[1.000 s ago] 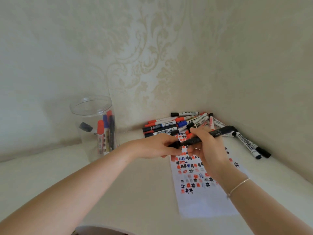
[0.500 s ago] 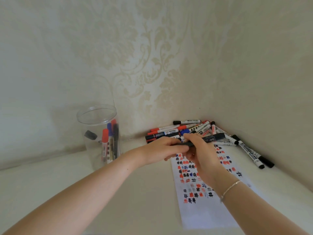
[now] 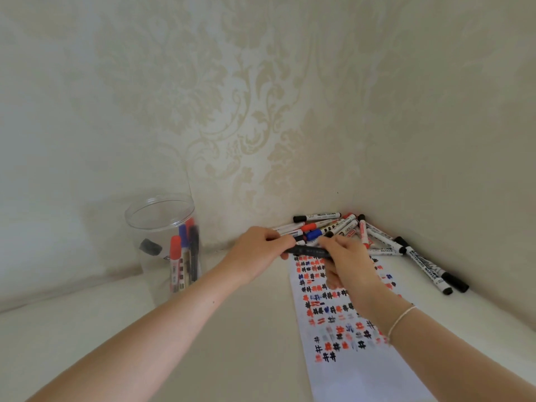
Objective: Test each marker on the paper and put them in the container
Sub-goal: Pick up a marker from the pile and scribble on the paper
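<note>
Both my hands hold one black marker level above the top of the paper. My left hand grips its left end and my right hand grips its right part. The white paper lies on the table, covered with red, black and blue hash marks. A pile of markers lies in the corner behind my hands. At the left stands a clear plastic container with several markers upright inside.
Two patterned walls meet in a corner just behind the pile. More black-capped markers lie along the right wall. The cream table top stretches between the container and the paper.
The black marker has moved left and become level, with less of it showing past my right hand. My hands have drawn closer together on it. The view has tilted upward.
</note>
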Tool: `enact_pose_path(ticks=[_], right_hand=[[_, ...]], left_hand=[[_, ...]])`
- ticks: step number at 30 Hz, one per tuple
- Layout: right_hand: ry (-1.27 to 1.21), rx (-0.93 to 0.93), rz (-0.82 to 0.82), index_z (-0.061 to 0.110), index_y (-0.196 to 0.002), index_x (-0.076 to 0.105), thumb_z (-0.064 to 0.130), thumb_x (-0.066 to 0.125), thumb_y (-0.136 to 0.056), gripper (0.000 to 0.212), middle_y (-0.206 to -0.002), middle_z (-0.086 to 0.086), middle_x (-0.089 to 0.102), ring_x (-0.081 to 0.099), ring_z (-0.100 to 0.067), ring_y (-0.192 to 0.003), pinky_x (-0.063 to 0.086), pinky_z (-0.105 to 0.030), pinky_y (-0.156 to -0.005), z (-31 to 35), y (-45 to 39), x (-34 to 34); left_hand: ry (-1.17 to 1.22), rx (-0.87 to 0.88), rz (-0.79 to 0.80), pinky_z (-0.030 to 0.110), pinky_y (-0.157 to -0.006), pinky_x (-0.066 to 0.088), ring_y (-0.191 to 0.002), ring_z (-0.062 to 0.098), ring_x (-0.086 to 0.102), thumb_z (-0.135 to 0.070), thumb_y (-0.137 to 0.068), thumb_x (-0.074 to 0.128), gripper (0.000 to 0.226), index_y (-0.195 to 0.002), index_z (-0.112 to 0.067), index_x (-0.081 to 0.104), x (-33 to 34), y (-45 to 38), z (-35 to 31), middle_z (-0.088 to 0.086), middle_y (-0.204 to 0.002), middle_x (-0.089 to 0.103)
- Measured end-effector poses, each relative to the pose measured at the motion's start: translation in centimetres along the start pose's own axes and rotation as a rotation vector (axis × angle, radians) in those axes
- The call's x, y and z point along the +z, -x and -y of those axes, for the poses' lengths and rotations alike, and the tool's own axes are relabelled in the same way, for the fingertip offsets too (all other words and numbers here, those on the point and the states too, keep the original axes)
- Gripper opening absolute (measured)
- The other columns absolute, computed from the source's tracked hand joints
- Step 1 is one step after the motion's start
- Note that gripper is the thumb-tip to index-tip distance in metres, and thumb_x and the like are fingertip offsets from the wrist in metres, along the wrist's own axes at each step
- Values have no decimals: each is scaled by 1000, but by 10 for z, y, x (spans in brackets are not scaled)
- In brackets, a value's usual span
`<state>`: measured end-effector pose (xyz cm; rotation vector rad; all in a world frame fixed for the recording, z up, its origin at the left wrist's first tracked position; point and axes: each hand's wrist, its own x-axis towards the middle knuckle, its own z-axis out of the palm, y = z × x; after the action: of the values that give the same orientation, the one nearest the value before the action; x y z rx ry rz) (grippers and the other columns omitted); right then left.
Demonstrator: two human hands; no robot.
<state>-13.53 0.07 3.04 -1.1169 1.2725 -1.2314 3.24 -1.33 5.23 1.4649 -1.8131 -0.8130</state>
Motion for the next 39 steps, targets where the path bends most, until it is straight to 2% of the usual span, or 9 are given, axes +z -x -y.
enact_pose_path(ticks=[10, 14, 17, 22, 25, 27, 30, 35, 39], right_hand=[[25, 74, -22, 7, -81, 51, 15, 46, -98, 20, -41, 6, 32, 24, -9, -33, 25, -21, -35, 1, 15, 15], [-137, 146, -6, 7, -74, 48, 9, 44, -98, 24, -39, 6, 31, 20, -9, -36, 20, -21, -36, 2, 22, 23], [-185, 154, 51, 8, -72, 46, 8, 43, -97, 26, -43, 5, 28, 18, -9, -37, 19, -21, -36, 10, 19, 29], [-179, 108, 195, 10, -82, 48, 25, 46, -99, 23, -44, 5, 26, 22, -10, -36, 22, -23, -37, 35, -7, 52], [97, 9, 112, 1, -94, 59, 32, 42, -100, 36, -53, -3, 48, 47, -18, -46, 51, -35, -55, 39, -36, 70], [538, -175, 73, 1, -100, 57, 19, 39, -98, 25, -76, -10, 58, 56, -24, -68, 52, -40, -75, 28, -56, 75], [1105, -370, 226, 8, -119, 53, 2, 41, -89, 33, -120, -9, 55, 56, -29, -105, 46, -35, -88, -1, -66, 81], [1630, -541, 281, 10, -132, 43, 4, 45, -91, 41, -135, -12, 42, 42, -31, -123, 39, -41, -98, -39, -73, 97], [1730, -687, 230, 10, -129, 46, 6, 44, -94, 36, -133, -11, 46, 43, -30, -124, 35, -39, -101, -47, -83, 103]], left_hand=[[-98, 4, -213, 12, -36, 24, -30, 5, 33, -23, -88, 53, 40, -49, -15, 55, 7, 9, -5, -8, -40, 44], [-146, 44, -262, 15, -41, 26, -41, 9, 38, -25, -87, 52, 35, -61, -5, 64, 4, 12, -5, 13, -57, 60], [-182, 61, -219, 16, -40, 25, -39, 6, 36, -27, -90, 53, 36, -60, -10, 62, -12, 14, -5, -2, -46, 52], [-123, 152, -198, 32, -65, 51, -59, 14, 58, -36, -92, 57, 20, -81, -21, 52, -66, 20, -22, -4, -66, 61], [-202, 246, -529, 28, -62, 51, -61, 20, 58, -36, -89, 62, 21, -83, -20, 49, -102, 22, -34, 3, -73, 60], [-289, 269, -725, 19, -53, 40, -56, 16, 49, -32, -90, 61, 20, -87, -15, 50, -125, 22, -36, 0, -68, 52], [-480, 235, -848, 33, -51, 33, -56, 22, 47, -26, -92, 53, 16, -89, -11, 49, -152, 19, -29, 0, -62, 50], [-834, 191, -800, 34, -53, 33, -61, 34, 52, -22, -90, 48, 15, -88, -7, 45, -162, 16, -19, 9, -65, 55], [-946, 17, -606, 34, -57, 35, -72, 33, 54, -28, -91, 47, 19, -90, -9, 46, -156, 6, -8, 9, -77, 57]])
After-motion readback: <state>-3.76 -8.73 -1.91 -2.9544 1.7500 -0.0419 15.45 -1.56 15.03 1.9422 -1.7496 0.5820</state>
